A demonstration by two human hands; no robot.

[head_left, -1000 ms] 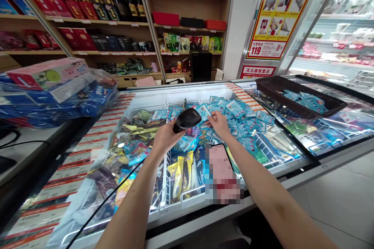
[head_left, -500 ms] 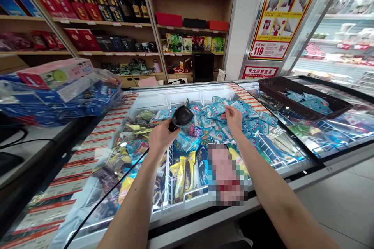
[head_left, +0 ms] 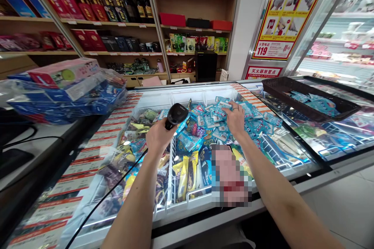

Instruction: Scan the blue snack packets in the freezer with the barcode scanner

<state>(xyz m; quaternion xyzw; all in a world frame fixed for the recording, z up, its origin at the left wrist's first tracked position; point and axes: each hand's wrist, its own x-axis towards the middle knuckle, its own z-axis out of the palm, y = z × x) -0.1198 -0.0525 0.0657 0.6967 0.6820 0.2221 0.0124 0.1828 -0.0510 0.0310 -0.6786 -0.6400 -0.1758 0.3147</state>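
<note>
My left hand [head_left: 160, 135] is wrapped around the handle of a black barcode scanner [head_left: 177, 114], its head tilted over the chest freezer. A black cable runs from it toward the lower left. My right hand [head_left: 235, 120] rests on a spread of small blue packets [head_left: 222, 127], thumb and fingers apart, fingertips touching packets near the middle of the pile. The packets lie loosely over the freezer's glass top. Nearer the front edge lies a pinkish object [head_left: 229, 175], blurred by pixels. Yellow-wrapped ice creams [head_left: 183, 173] show below the glass.
At the right, a dark brown tray [head_left: 349, 109] holds more blue packets. Plastic-wrapped boxes [head_left: 67, 93] are stacked on the left. Price labels [head_left: 96, 146] line the freezer's left side. Behind stand shelves [head_left: 117, 23] of bottles and boxes, and a black box-shaped unit [head_left: 206, 66].
The view has turned slightly left. My left hand and the scanner have moved a little left against the freezer. My right hand's fingers have spread from a pinch at a packet's edge.
</note>
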